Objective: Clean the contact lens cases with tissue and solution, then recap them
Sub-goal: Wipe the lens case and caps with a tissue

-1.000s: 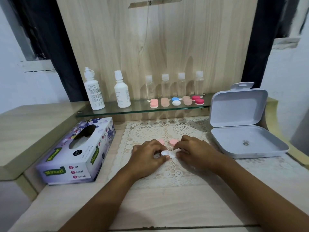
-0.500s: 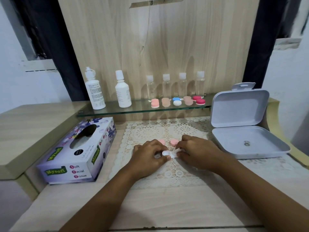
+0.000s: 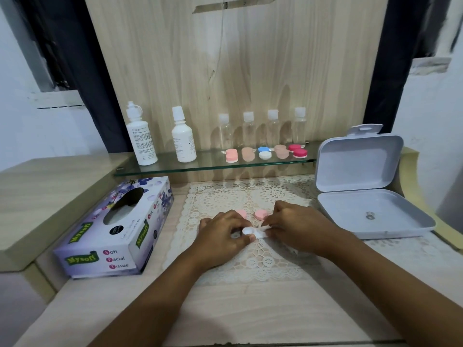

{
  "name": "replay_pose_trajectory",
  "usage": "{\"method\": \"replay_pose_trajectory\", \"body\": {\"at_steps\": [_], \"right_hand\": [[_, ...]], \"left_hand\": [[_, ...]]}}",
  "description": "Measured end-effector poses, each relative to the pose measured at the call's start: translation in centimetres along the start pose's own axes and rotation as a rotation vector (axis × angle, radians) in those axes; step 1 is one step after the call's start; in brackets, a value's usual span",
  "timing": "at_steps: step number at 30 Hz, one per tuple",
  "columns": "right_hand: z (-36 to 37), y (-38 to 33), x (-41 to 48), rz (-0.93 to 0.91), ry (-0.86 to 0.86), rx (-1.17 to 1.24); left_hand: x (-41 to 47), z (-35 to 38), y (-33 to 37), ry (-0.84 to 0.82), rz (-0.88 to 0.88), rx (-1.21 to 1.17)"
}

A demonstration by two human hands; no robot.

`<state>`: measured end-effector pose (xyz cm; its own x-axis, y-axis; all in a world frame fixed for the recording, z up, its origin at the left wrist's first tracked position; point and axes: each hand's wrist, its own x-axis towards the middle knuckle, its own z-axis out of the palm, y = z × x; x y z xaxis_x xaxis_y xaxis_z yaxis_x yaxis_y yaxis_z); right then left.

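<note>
My left hand (image 3: 223, 237) pinches the left end of the white lens case (image 3: 248, 231), fingers curled over it. My right hand (image 3: 300, 230) pinches a scrap of tissue (image 3: 265, 227) against the case's right well. The case sits low over the lace mat (image 3: 250, 266), directly between the 2 hands, its long axis running left to right. The 2 pink caps (image 3: 260, 214) lie just beyond the fingertips, so I judge recapping means a short forward reach for either hand. The solution bottles (image 3: 141, 139) stand well back on the glass shelf (image 3: 200, 166).
</note>
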<state>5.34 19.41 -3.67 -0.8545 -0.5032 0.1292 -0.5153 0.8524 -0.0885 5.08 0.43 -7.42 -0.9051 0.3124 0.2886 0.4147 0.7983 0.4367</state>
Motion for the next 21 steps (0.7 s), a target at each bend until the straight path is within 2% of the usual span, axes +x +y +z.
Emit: {"method": "replay_pose_trajectory", "body": {"at_steps": [7,15,21], "right_hand": [[-0.2,-0.8,0.4,0.025,-0.025,-0.114],[0.5,0.2,0.9,0.060,-0.085,0.140],[0.3,0.4,0.6,0.056,-0.035,0.066]], "left_hand": [[-0.1,0.0,0.1,0.001,-0.002,0.008],[-0.1,0.0,0.1,0.002,0.002,0.000],[0.0,0.0,0.1,0.001,0.005,-0.005]]}}
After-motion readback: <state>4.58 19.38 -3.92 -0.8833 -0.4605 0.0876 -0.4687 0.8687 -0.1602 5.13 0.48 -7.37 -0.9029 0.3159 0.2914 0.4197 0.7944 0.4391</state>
